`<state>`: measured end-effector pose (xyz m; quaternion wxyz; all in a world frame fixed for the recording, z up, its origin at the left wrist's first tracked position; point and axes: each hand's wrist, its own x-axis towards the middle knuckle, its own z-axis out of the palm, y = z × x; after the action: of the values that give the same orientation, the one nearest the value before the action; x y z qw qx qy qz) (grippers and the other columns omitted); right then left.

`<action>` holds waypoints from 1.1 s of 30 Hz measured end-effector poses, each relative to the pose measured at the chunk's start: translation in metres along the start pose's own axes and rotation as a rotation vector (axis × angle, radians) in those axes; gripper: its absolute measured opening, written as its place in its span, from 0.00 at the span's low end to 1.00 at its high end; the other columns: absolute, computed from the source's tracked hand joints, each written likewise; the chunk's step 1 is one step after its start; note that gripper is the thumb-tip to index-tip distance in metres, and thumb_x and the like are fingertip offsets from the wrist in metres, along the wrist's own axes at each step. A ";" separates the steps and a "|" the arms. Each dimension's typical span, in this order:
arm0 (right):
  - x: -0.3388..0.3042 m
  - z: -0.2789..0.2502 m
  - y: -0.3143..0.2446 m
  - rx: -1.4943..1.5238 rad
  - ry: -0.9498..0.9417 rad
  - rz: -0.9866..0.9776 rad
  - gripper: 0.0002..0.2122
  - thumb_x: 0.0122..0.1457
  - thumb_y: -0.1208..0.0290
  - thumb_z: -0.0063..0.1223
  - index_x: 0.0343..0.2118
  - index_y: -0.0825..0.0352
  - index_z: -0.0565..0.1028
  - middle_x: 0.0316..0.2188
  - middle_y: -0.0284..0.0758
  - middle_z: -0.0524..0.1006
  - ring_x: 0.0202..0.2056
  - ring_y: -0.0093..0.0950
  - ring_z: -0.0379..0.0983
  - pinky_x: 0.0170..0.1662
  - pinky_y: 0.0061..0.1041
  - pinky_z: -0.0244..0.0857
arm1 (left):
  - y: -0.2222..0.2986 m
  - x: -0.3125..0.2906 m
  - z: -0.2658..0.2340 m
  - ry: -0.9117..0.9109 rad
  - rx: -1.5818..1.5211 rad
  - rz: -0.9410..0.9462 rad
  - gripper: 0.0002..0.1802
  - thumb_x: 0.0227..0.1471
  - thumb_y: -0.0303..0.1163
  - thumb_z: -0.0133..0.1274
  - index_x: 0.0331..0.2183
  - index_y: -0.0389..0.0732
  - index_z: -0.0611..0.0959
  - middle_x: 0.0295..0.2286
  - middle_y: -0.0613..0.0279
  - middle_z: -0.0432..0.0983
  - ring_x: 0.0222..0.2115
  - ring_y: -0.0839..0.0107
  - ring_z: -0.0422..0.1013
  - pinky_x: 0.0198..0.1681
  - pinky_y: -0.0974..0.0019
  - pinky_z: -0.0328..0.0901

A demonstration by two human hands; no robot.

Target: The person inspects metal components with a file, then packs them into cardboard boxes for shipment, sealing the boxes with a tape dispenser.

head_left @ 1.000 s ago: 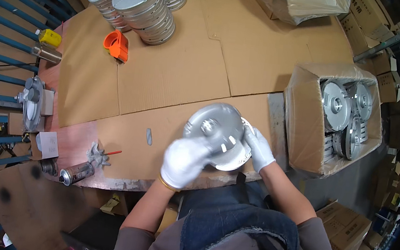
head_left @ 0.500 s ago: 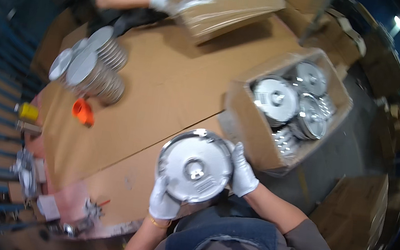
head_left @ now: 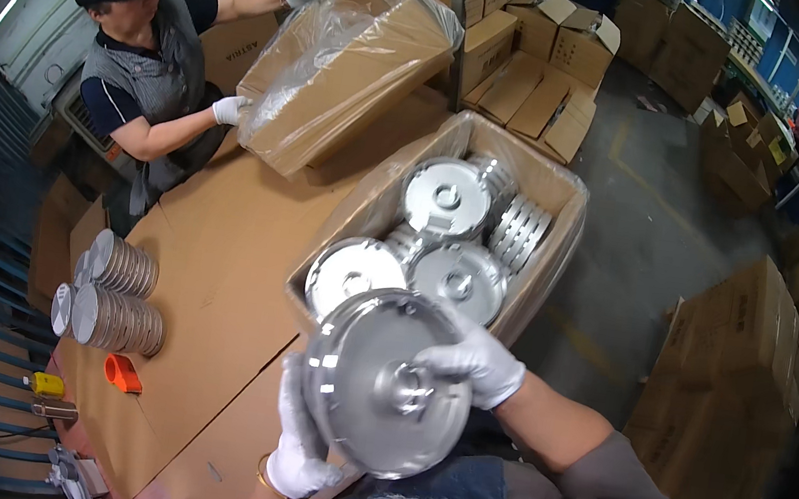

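Both of my gloved hands hold shiny round metal discs (head_left: 366, 387) with a raised hub, tilted in front of my chest. A doubled rim at the left suggests more than one disc; how many I cannot tell. My left hand (head_left: 298, 443) is closed on the lower left rim. Reaching over the right edge, my right hand (head_left: 481, 361) grips it with fingers lying on the face beside the hub. Just beyond the discs stands an open plastic-lined carton (head_left: 550, 274). Similar discs (head_left: 446, 200) lie in it, some flat and some stacked on edge.
Across the table (head_left: 212, 296), a co-worker (head_left: 156, 66) tilts another plastic-covered carton (head_left: 358, 103). Stacked discs (head_left: 118, 318), an orange tape dispenser (head_left: 123, 374) and a yellow item (head_left: 49, 385) are at the left. Large cartons (head_left: 725, 383) stand on the floor at right.
The view has swung up and right, bringing the co-worker into fuller sight. My right hand has moved from the rim onto the disc's face. The discs are tilted differently, near the carton.
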<state>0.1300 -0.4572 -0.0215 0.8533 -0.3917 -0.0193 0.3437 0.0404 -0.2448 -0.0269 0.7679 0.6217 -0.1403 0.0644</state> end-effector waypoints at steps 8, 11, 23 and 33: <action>-0.010 -0.156 -0.146 -0.408 0.430 -0.375 0.29 0.43 0.81 0.62 0.51 0.72 0.63 0.40 0.38 0.73 0.43 0.28 0.70 0.48 0.26 0.66 | -0.049 0.097 0.050 -0.076 0.562 -0.222 0.24 0.46 0.25 0.55 0.47 0.31 0.72 0.44 0.48 0.71 0.46 0.61 0.68 0.51 0.64 0.61; 0.012 -0.206 -0.180 -0.678 0.490 -0.389 0.27 0.44 0.81 0.61 0.49 0.73 0.65 0.41 0.38 0.74 0.44 0.26 0.70 0.49 0.24 0.64 | -0.067 0.117 0.062 -0.129 0.747 -0.262 0.22 0.48 0.31 0.56 0.46 0.35 0.75 0.41 0.48 0.73 0.43 0.58 0.70 0.48 0.63 0.63; 0.069 -0.227 -0.221 -0.929 0.077 0.188 0.26 0.49 0.70 0.58 0.51 0.72 0.65 0.43 0.38 0.73 0.45 0.26 0.68 0.51 0.24 0.60 | -0.071 0.178 0.078 -0.218 0.715 -0.382 0.18 0.50 0.31 0.53 0.44 0.35 0.77 0.38 0.50 0.75 0.39 0.60 0.72 0.44 0.65 0.65; 0.059 -0.228 -0.220 -1.579 0.203 0.308 0.31 0.51 0.60 0.53 0.53 0.77 0.59 0.46 0.52 0.70 0.49 0.41 0.67 0.53 0.29 0.59 | -0.091 0.244 0.081 -0.379 1.027 0.022 0.14 0.50 0.31 0.52 0.40 0.36 0.78 0.35 0.49 0.75 0.35 0.54 0.72 0.38 0.60 0.67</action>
<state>0.3697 -0.6717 -0.0431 0.2658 -0.9060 -0.1244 0.3050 0.2871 -0.3626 -0.0249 0.3260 0.9159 -0.2332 0.0195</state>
